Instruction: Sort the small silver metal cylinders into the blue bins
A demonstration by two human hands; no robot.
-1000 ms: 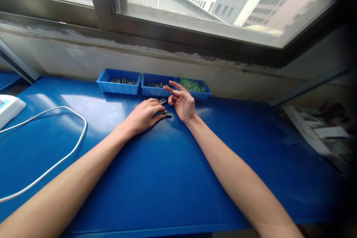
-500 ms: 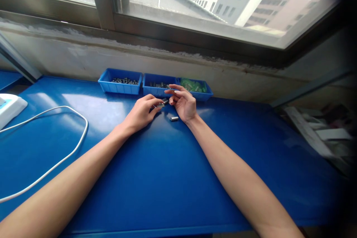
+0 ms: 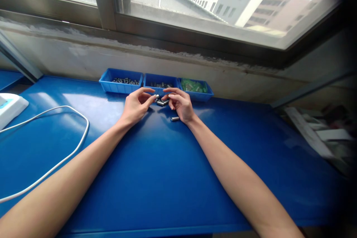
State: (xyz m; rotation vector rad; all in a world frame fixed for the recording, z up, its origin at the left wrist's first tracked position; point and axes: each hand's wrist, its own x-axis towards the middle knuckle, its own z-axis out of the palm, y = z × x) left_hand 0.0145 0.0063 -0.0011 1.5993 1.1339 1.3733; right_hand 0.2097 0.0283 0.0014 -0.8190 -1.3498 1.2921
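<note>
1. Left hand (image 3: pixel 136 105): curved above the worktop, thumb and index finger reaching toward a small cluster of parts; the thumb tip meets the edge of one part, but whether the fingers grip it cannot be told
2. Right hand (image 3: pixel 183 105): fingers bent, index finger pointing across toward the left hand; its fingertips are at the right end of the cluster, and whether they close on anything cannot be told
3. Black-and-silver parts (image 3: pixel 161 102): small, oblong, gathered between the two hands, partly hidden by the fingers
4. Single oblong part (image 3: pixel 174 119): lying on the worktop nearer the viewer, just beside the heel of the right hand
5. Middle blue bin (image 3: pixel 158 91): directly beyond the hands, holding small dark and silvery pieces; fingers of both hands cover portions of its front
6. Left blue bin (image 3: pixel 119 88): filled with small metallic pieces
7. Right blue bin (image 3: pixel 201 96): containing green plastic wrapping (image 3: pixel 192 84), behind the right hand
8. White cable (image 3: pixel 87 126): looped on the blue worktop (image 3: pixel 156 178), well apart from the left hand
9. White device (image 3: pixel 12 107): at the far left edge
10. Window frame (image 3: pixel 178 35): above the wall behind the bins
</note>
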